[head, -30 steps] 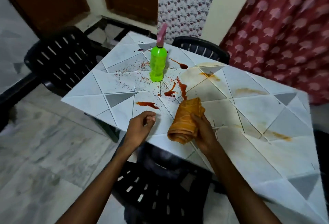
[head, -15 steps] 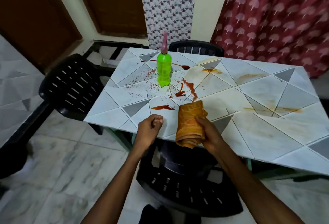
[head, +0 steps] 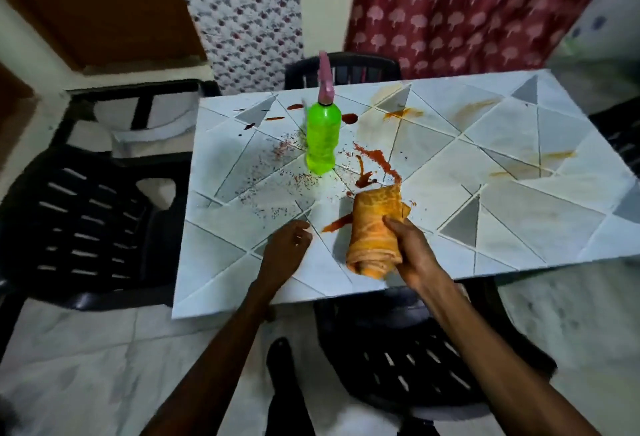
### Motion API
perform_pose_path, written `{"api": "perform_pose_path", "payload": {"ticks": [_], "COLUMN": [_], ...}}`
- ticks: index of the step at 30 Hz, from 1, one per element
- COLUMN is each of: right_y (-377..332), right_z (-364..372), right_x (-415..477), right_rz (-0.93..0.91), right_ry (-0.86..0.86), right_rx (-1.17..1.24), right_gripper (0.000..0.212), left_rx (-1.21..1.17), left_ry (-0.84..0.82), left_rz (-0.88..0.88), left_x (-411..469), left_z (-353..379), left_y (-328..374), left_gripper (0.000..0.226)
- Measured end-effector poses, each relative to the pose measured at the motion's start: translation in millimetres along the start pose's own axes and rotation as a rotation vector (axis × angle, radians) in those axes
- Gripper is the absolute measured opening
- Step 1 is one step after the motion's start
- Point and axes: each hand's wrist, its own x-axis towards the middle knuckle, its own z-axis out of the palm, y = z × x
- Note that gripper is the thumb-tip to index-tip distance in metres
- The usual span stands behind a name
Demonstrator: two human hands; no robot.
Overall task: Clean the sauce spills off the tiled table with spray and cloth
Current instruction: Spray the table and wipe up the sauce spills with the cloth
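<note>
**Rolled cloth in hand at a sauce-marked table**

The tiled table (head: 519, 221) is filling the middle of the view, and black chairs (head: 86, 221) are standing round it. A green bottle (head: 322, 145) with a pink sprayer is standing upright on the far left part of the table. Nearer, just right of the middle, the right hand (head: 412, 255) is gripping a rolled orange cloth (head: 375, 224), fingers wrapped round its right side. The roll's far end is pointing at the bottle. The left hand (head: 284, 252) is holding nothing. Its fingers are curling loosely over the table's near edge, and whether it is touching the top is unclear. A red streak (head: 377, 158) is running from beside the bottle to the cloth's far end. A red smear (head: 337, 224) is lying between the hands, just beside the cloth. Orange smears (head: 403, 113) are showing farther right, and red specks (head: 277, 172) are dotting the tiles left of the bottle.
</note>
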Motion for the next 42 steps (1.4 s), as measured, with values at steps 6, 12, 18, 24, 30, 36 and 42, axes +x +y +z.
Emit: {"api": "perform_pose_path", "payload": {"ticks": [6,12,18,24,30,36,42], "right_y": [36.1,55.9,58.9,43.3,33.5,8.8,-17.6], "right_z": [44.0,49.7,44.6,54.2,65.0,78.0,86.4], "right_x": [-11.1,-18.2,-9.7,5.8,30.0,52.2,75.8], "right_rz": [-0.044,-0.013,-0.008,-0.017,0.003,-0.002,-0.03], "right_ry": [0.217,0.363,0.418,0.386,0.318,0.362,0.43], "right_rx": [0.057,0.106,0.128,0.085,0.025,0.037,0.074], "right_gripper": [0.031,0.029,0.025,0.025,0.038,0.035,0.036], "left_rx": [0.167,0.456,0.423,0.346,0.312,0.251,0.075], "left_ry": [-0.21,-0.265,-0.199,-0.123,-0.099,-0.062,-0.148], "left_rz": [0.057,0.222,0.288,0.192,0.129,0.142,0.123], "left_x": [48.0,62.9,61.6,80.8,95.5,124.3,180.7], "left_z": [-22.0,-27.4,-28.6,-37.6,-41.2,-44.5,-49.3], "left_y": [-59.8,-93.3,-87.3,-74.5,-69.8,-56.7,-22.6], "left_gripper": [0.033,0.04,0.029,0.028,0.025,0.029,0.024]}}
